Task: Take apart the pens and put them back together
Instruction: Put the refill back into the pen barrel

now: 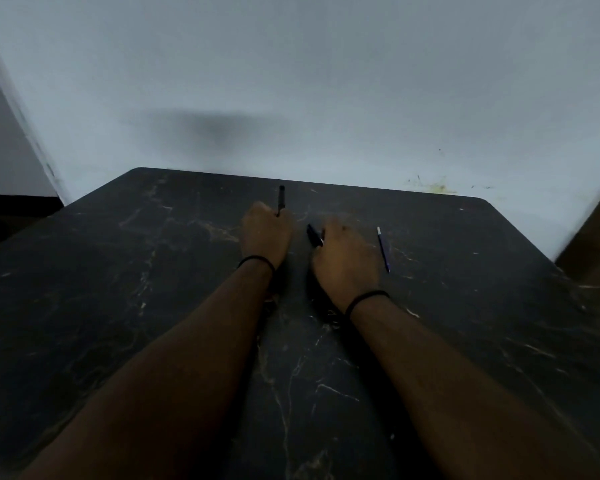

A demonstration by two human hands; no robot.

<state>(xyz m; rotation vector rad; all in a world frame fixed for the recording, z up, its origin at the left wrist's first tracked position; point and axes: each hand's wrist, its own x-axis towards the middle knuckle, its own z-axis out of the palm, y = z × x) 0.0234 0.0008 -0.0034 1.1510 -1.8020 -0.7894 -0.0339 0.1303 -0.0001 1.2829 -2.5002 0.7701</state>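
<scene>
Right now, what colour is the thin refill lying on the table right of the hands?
Blue, with a pale tip, in the head view: refill.

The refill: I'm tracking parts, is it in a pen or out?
Out. The thin refill lies bare on the table, right of the right hand, apart from it.

Bare forearms, thin black band at each wrist

Worktop showing as dark stone-look slab, pale veins, dull sheen. Wall looking matt, painted. Pen barrel appearing matt black plastic.
</scene>
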